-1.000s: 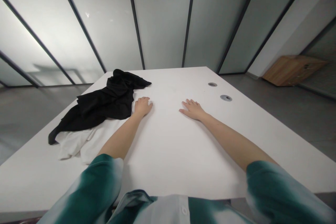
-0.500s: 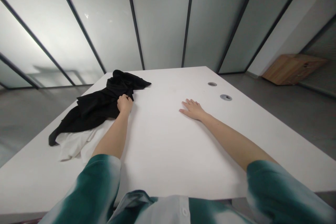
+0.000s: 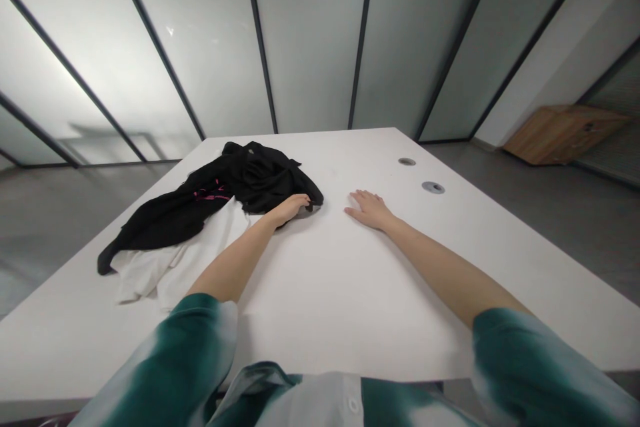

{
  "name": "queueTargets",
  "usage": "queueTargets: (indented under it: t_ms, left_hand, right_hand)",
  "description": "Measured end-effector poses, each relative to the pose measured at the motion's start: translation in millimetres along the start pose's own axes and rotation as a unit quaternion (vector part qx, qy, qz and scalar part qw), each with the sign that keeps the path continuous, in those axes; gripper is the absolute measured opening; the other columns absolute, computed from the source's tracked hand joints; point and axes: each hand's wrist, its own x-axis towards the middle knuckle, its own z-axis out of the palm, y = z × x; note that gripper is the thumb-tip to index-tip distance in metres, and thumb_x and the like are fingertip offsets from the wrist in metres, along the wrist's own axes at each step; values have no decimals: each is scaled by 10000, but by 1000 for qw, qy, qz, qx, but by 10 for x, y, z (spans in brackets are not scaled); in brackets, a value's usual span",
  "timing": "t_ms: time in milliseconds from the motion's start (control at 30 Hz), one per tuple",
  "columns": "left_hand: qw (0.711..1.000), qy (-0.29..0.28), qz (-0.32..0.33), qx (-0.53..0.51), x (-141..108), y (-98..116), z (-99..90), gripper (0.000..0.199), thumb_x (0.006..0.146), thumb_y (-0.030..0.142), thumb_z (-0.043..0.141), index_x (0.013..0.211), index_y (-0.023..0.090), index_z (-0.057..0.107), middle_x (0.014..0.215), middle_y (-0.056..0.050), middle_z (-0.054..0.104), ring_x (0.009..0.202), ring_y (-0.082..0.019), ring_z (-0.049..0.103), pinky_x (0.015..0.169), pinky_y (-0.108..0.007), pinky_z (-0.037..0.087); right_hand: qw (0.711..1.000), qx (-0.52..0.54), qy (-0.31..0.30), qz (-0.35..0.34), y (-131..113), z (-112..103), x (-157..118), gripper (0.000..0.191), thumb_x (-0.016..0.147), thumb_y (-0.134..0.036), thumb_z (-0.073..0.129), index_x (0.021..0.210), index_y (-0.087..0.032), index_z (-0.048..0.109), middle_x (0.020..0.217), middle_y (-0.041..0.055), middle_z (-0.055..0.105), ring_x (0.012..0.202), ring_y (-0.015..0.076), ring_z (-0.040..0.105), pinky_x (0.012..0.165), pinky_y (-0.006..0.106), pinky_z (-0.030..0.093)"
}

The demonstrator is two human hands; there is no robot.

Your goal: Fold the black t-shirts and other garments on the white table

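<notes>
The black fabric garment (image 3: pixel 263 177) bears pink markings (image 3: pixel 213 194), perhaps lettering, too small to read. It lies on the white rectangular desk (image 3: pixel 325 293), partly over a white cloth garment (image 3: pixel 205 247). At the black garment's near right edge, the left hand (image 3: pixel 290 209) has its grip closed on the fabric. Right of the garment, the right hand (image 3: pixel 370 210) rests palm-down, its grip released.

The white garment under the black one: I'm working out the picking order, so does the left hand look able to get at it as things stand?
Probably, at its near part: white cloth lies uncovered beside the left forearm, though black fabric overlaps its far edge.
</notes>
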Motion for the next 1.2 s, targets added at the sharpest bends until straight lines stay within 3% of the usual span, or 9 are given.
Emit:
queueTargets:
  t_ms: [200,333,567,667,733,900,1000,1100,1200]
  left_hand:
    - [978,-190,-81,-31,-81,163,85,163,715,295,491,595,205,554,602,-31,575,623,-190,571,673,-346,519]
    - [979,-25,-6,203,-38,161,81,223,823,237,439,660,210,589,736,-50,665,782,-216,637,792,-352,521]
    - [870,217,9,443,-37,-19,-83,283,931,254,483,1171,194,620,1215,-136,684,1196,-289,594,1142,-474,313]
    - [862,219,86,448,-74,15,-42,353,935,316,501,1247,182,595,1291,-145,636,1252,-294,539,1124,-440,336]
    - [864,149,148,458,-103,57,54,382,928,355,516,1255,178,605,1265,-140,646,1215,-296,555,1070,-425,386]
    - [845,-43,207,492,-131,53,299,550,920,465,536,1410,217,536,1407,-115,593,1296,-281,533,1121,-438,353]
    - [847,-8,135,515,-98,-35,279,506,940,482,502,1374,234,581,1416,-109,599,1326,-289,521,1193,-494,257]
    - [843,73,54,530,-53,-117,149,442,944,414,497,1300,193,636,1396,-149,609,1366,-339,478,1205,-553,210]
    - [842,170,11,513,-28,-122,27,445,925,297,508,1339,165,602,1466,-172,544,1426,-358,398,1201,-565,210]
  right_hand:
    - [988,57,100,-102,62,-18,1,756,838,-282,532,1563,-162,356,1634,164,311,1473,334,328,1166,559,298]
    - [993,25,46,-108,-34,-69,-12,684,848,-300,508,1514,-159,454,1620,140,353,1474,339,319,1182,539,265]
    - [980,-23,82,180,155,-135,7,683,901,-462,485,1489,-115,453,1554,225,414,1382,447,402,1096,642,309]
    - [968,-26,94,231,236,-192,-13,726,898,-523,497,1473,-83,451,1507,284,429,1324,483,442,1023,674,358]
    - [973,-30,76,217,199,-229,-37,691,910,-549,483,1419,-82,514,1426,287,504,1281,475,483,999,649,394]
    - [997,56,59,21,-98,-260,-90,494,942,-464,470,1260,-143,670,1279,173,665,1195,347,593,1026,466,459]
    - [978,158,117,-72,-185,-256,-94,427,954,-307,384,1224,-200,698,1204,90,720,1105,268,653,996,409,495]
    - [967,162,186,-65,-95,-258,-70,453,892,-188,373,1185,-187,717,1165,91,729,1089,261,656,1006,417,491]
    - [982,97,161,-32,71,-242,-40,465,845,-158,411,1192,-178,719,1237,96,706,1188,270,609,1076,430,441]
